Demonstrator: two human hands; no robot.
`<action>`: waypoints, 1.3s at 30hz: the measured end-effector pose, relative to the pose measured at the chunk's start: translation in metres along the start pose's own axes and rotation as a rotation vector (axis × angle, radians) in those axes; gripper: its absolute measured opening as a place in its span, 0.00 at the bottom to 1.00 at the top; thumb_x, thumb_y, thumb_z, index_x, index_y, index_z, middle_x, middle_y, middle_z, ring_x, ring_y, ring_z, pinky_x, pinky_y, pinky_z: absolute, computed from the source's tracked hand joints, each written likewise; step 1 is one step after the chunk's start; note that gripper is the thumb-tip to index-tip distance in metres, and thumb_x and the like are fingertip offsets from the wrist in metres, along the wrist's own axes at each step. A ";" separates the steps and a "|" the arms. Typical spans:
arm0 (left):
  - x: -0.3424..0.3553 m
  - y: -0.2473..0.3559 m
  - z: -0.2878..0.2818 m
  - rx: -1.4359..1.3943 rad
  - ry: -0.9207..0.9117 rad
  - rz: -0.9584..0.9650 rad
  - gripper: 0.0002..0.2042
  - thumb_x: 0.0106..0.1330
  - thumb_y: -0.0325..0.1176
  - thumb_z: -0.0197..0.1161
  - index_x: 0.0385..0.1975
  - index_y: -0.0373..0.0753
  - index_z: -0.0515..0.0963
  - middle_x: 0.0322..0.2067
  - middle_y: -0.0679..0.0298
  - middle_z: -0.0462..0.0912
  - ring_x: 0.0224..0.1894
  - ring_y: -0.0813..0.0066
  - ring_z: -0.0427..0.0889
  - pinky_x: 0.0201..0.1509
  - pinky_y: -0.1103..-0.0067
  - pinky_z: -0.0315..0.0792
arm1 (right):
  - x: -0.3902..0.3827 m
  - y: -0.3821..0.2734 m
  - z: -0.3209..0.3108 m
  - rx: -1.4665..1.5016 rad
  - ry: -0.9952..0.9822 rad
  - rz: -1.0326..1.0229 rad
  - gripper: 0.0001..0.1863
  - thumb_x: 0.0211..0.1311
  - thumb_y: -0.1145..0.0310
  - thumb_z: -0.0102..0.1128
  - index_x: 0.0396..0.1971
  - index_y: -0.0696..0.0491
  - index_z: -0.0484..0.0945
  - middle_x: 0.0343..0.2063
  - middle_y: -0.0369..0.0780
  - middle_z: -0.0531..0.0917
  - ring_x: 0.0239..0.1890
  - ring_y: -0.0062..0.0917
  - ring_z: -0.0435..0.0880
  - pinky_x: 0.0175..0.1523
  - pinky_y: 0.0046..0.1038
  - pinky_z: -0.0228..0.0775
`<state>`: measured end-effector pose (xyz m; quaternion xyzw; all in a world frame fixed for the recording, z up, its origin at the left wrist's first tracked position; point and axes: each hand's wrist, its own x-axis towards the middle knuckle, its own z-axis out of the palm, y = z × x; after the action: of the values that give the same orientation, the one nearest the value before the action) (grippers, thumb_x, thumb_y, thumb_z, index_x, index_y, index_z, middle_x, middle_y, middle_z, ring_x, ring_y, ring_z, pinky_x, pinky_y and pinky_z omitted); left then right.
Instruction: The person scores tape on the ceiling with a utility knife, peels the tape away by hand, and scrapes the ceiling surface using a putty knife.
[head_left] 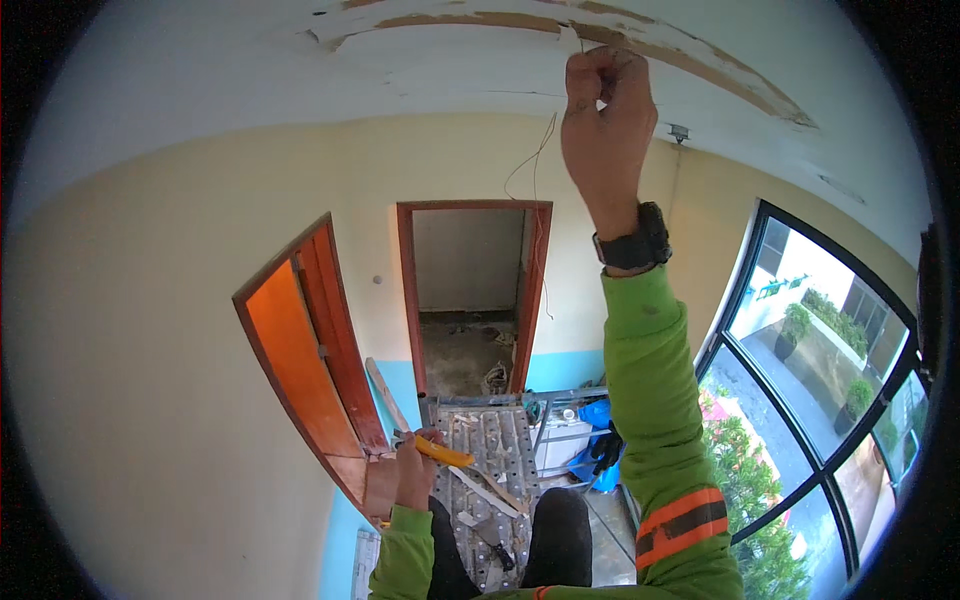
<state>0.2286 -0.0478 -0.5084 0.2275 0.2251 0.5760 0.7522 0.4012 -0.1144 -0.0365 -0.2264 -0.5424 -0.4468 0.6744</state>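
Note:
Overhead, my right hand [610,130] reaches to the white ceiling [450,70], its fingers pinched at a small loose white flake or strip [570,40]. That flake sits beside a long brown torn band [480,20] where the surface has come away. Low in front of me, my left hand [412,475] is closed around a yellow-orange handled tool [445,452]; its working end is hard to make out. Below that hand, a scraper [490,537] with a dark handle lies on the perforated metal platform [455,425], near thin pale strips [485,492].
An orange-brown door [305,350] stands at the left, near a doorway [470,300]. Thin wires [537,160] hang from the ceiling ahead. Metal rails [545,425], a white container [562,447] and blue bags [597,413] are beyond the platform's right edge. Black-framed windows [800,420] line the right.

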 end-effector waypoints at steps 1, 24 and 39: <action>-0.003 0.004 0.004 -0.042 0.054 -0.008 0.17 0.75 0.43 0.35 0.41 0.34 0.65 0.35 0.53 0.75 0.36 0.62 0.76 0.44 0.62 0.72 | 0.003 -0.002 0.000 -0.005 -0.006 0.088 0.11 0.57 0.68 0.62 0.33 0.59 0.72 0.23 0.41 0.79 0.25 0.29 0.79 0.32 0.31 0.71; 0.018 -0.022 0.010 0.132 -0.129 0.255 0.09 0.72 0.38 0.47 0.39 0.39 0.68 0.29 0.65 0.72 0.30 0.75 0.73 0.38 0.76 0.71 | -0.347 -0.083 -0.101 0.131 -1.708 0.547 0.36 0.62 0.55 0.55 0.59 0.66 0.57 0.50 0.61 0.72 0.52 0.54 0.72 0.57 0.45 0.65; 0.016 0.033 0.177 0.545 -0.338 0.295 0.18 0.68 0.38 0.55 0.51 0.33 0.67 0.45 0.58 0.74 0.46 0.70 0.74 0.50 0.77 0.68 | -0.284 -0.045 -0.076 -0.029 -1.050 0.620 0.24 0.54 0.76 0.56 0.52 0.62 0.64 0.46 0.56 0.69 0.46 0.55 0.71 0.50 0.42 0.69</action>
<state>0.3135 -0.0398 -0.3494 0.5422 0.2076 0.5512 0.5993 0.4002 -0.0956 -0.3339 -0.5731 -0.7051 -0.0656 0.4125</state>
